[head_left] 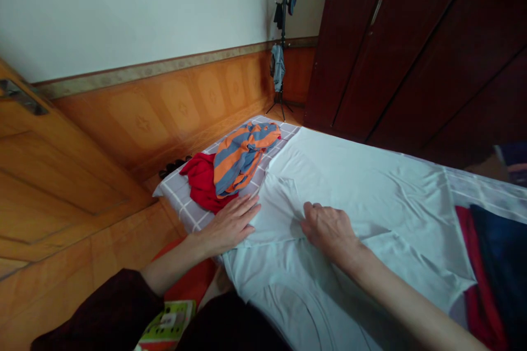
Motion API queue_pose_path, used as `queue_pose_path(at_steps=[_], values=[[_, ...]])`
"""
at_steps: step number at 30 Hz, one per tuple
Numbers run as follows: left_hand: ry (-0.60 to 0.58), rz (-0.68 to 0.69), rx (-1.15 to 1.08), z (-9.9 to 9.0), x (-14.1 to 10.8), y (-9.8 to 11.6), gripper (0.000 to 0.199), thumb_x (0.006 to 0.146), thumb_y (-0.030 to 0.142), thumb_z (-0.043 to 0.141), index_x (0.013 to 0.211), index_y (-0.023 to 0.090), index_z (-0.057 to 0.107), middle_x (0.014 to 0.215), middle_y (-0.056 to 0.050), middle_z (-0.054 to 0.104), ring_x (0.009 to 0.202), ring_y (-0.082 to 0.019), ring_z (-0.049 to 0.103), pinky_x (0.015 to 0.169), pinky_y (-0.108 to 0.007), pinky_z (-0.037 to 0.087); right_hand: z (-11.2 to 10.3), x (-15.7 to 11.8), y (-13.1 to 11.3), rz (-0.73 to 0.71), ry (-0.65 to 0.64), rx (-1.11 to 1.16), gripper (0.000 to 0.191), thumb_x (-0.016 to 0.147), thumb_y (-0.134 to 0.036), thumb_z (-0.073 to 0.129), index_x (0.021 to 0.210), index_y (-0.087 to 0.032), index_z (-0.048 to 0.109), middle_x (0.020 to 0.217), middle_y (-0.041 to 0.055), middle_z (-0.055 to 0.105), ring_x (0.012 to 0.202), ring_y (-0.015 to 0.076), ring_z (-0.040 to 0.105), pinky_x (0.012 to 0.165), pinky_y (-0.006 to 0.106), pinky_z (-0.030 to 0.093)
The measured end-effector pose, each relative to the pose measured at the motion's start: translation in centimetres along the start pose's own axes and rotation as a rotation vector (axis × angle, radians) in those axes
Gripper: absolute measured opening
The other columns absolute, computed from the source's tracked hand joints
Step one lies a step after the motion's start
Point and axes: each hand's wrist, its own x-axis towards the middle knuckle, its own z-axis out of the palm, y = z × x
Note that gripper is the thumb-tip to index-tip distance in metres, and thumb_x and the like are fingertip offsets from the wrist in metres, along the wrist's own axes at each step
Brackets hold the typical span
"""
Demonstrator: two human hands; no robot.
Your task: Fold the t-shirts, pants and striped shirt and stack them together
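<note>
A pale blue T-shirt lies spread over a bed with a grey checked sheet, its collar towards me and a flap folded over near the middle. My left hand rests flat on the shirt's left edge, close to a red garment. My right hand presses on the shirt beside the fold, with its fingers bent into the cloth. An orange and blue striped garment lies on the red one. At the right lies a stack of navy and red clothes.
A dark wooden wardrobe stands beyond the bed on the right. A coat stand with hanging clothes stands in the far corner. A wooden door stands at the left. A green printed booklet lies below my left arm.
</note>
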Motion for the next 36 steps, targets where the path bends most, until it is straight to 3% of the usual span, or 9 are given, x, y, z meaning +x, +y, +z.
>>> queue_pose_path(at_steps=[2, 5, 8, 11, 14, 19, 23, 28, 36], values=[[0.015, 0.045, -0.004, -0.5, -0.7, 0.5, 0.046, 0.091, 0.026, 0.048, 0.136, 0.017, 0.041, 0.146, -0.012, 0.035, 0.137, -0.024, 0.026, 0.112, -0.045, 0.023, -1.1, -0.4, 0.0, -0.003, 0.041, -0.008, 0.014, 0.087, -0.022, 0.051, 0.095, -0.014, 0.058, 0.087, 0.0088, 0.066, 0.078, 0.0226, 0.065, 0.055, 0.027, 0.036], [-0.107, 0.163, -0.049, -0.9, -2.4, 1.1, 0.049, 0.090, 0.039, 0.051, 0.134, 0.017, 0.044, 0.142, -0.013, 0.041, 0.135, -0.025, 0.031, 0.111, -0.044, 0.026, -2.9, -1.7, 0.1, -0.060, 0.095, -0.007, 0.013, 0.085, -0.026, 0.056, 0.093, -0.015, 0.058, 0.088, 0.0076, 0.065, 0.080, 0.0219, 0.064, 0.056, 0.027, 0.039], [-0.152, 0.258, -0.035, -0.5, -4.8, 1.4, 0.075, 0.079, 0.055, 0.060, 0.140, 0.019, 0.036, 0.150, -0.016, 0.026, 0.138, -0.031, 0.021, 0.110, -0.049, 0.026, -3.8, -4.6, 0.4, -0.131, 0.162, -0.021, 0.011, 0.080, -0.023, 0.059, 0.089, -0.016, 0.059, 0.086, 0.0080, 0.064, 0.077, 0.0217, 0.062, 0.057, 0.028, 0.043], [-0.075, 0.323, 0.025, 0.7, -6.9, 1.1, 0.092, 0.071, 0.050, 0.071, 0.145, 0.021, 0.025, 0.153, -0.017, 0.011, 0.138, -0.036, 0.015, 0.108, -0.052, 0.027, -2.7, -9.3, 0.6, -0.244, 0.328, -0.011, 0.016, 0.078, -0.021, 0.057, 0.093, -0.017, 0.059, 0.089, 0.0093, 0.066, 0.077, 0.0224, 0.062, 0.059, 0.031, 0.047], [0.087, 0.369, 0.095, 2.1, -8.0, 0.4, 0.065, 0.081, 0.020, 0.063, 0.140, 0.019, 0.034, 0.151, -0.017, 0.021, 0.137, -0.033, 0.022, 0.107, -0.051, 0.032, -0.2, -14.9, 0.2, -0.309, 0.511, -0.033, 0.033, 0.082, -0.022, 0.046, 0.113, -0.015, 0.056, 0.105, 0.0126, 0.066, 0.093, 0.0249, 0.062, 0.070, 0.034, 0.051], [0.246, 0.483, 0.064, 2.3, -7.7, -0.2, 0.031, 0.085, 0.001, 0.044, 0.110, 0.013, 0.058, 0.133, -0.015, 0.049, 0.131, -0.027, 0.036, 0.105, -0.042, 0.040, 4.5, -21.0, -2.3, -0.173, 0.431, -0.118, 0.056, 0.077, -0.012, 0.041, 0.133, -0.015, 0.046, 0.130, 0.0134, 0.054, 0.116, 0.0282, 0.053, 0.083, 0.037, 0.049], [0.262, 0.531, -0.016, 1.6, -7.3, -0.6, 0.022, 0.086, 0.001, 0.041, 0.091, 0.012, 0.059, 0.126, -0.013, 0.055, 0.127, -0.025, 0.041, 0.104, -0.038, 0.042, 7.5, -22.7, -3.7, -0.048, 0.386, -0.105, 0.059, 0.078, -0.008, 0.041, 0.137, -0.017, 0.041, 0.139, 0.0149, 0.044, 0.126, 0.0309, 0.042, 0.091, 0.043, 0.045], [0.223, 0.524, -0.040, 2.6, -7.6, -1.4, 0.024, 0.083, 0.012, 0.055, 0.108, 0.012, 0.054, 0.135, -0.017, 0.046, 0.130, -0.028, 0.037, 0.104, -0.044, 0.040, 9.5, -23.7, -3.6, -0.024, 0.534, 0.036, 0.044, 0.081, -0.012, 0.047, 0.124, -0.017, 0.053, 0.136, 0.0156, 0.047, 0.129, 0.0318, 0.039, 0.093, 0.046, 0.045], [0.279, 0.443, -0.239, 2.6, -6.7, -1.1, 0.013, 0.085, 0.006, 0.045, 0.090, 0.017, 0.051, 0.120, -0.011, 0.060, 0.119, -0.020, 0.050, 0.099, -0.036, 0.043, 6.6, -22.7, -2.5, 0.205, 0.564, 0.509, 0.022, 0.088, -0.018, 0.043, 0.103, -0.021, 0.060, 0.105, 0.0068, 0.067, 0.098, 0.0166, 0.064, 0.080, 0.028, 0.055]])
